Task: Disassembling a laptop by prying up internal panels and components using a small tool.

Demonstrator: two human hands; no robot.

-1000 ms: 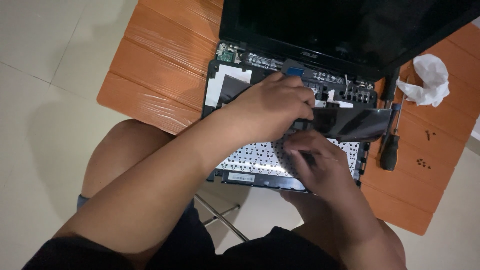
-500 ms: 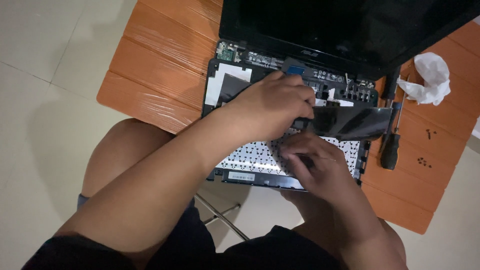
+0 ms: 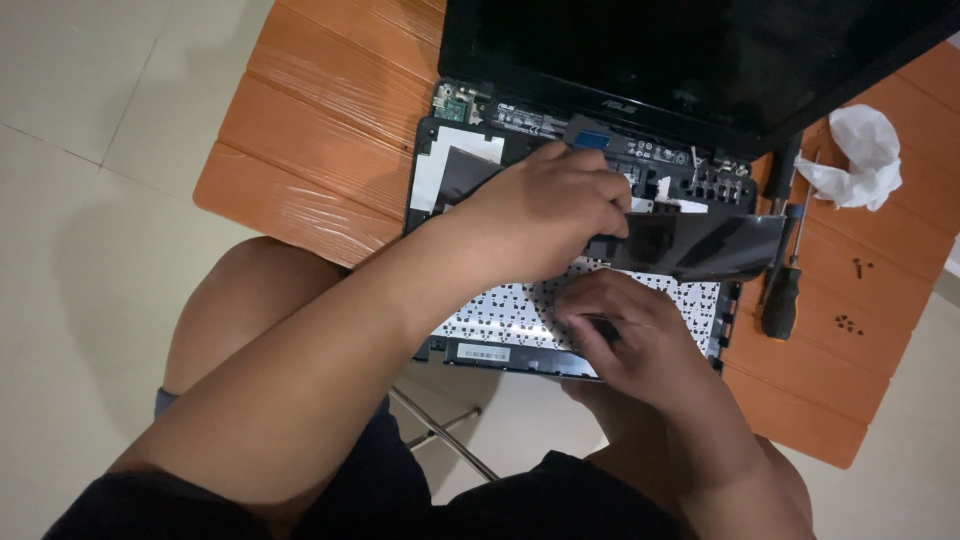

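Keyboard (image 3: pixel 520 320), flipped underside-up over laptop base (image 3: pixel 480 150), lies near edge of orange table (image 3: pixel 320 140). Nearest: right hand (image 3: pixel 640 340) at 5 o'clock, fingers curled and pressed down on keyboard back, now a touch further left than 1 s ago. Beyond it, left hand (image 3: pixel 545 215) at centre, closed in a pinch on the near end of a glossy black film (image 3: pixel 700 245), holding it lifted off the base; grip and film barely changed. Reads as slow peeling or repositioning, no release yet. Keyboard back pale, dotted with small holes, white label strip at front edge. Further out at 3 o'clock: screwdriver (image 3: pixel 782 300), loose screws (image 3: pixel 848 322), crumpled tissue (image 3: pixel 850 150). Farthest, 12 o'clock: dark screen (image 3: pixel 700 60).
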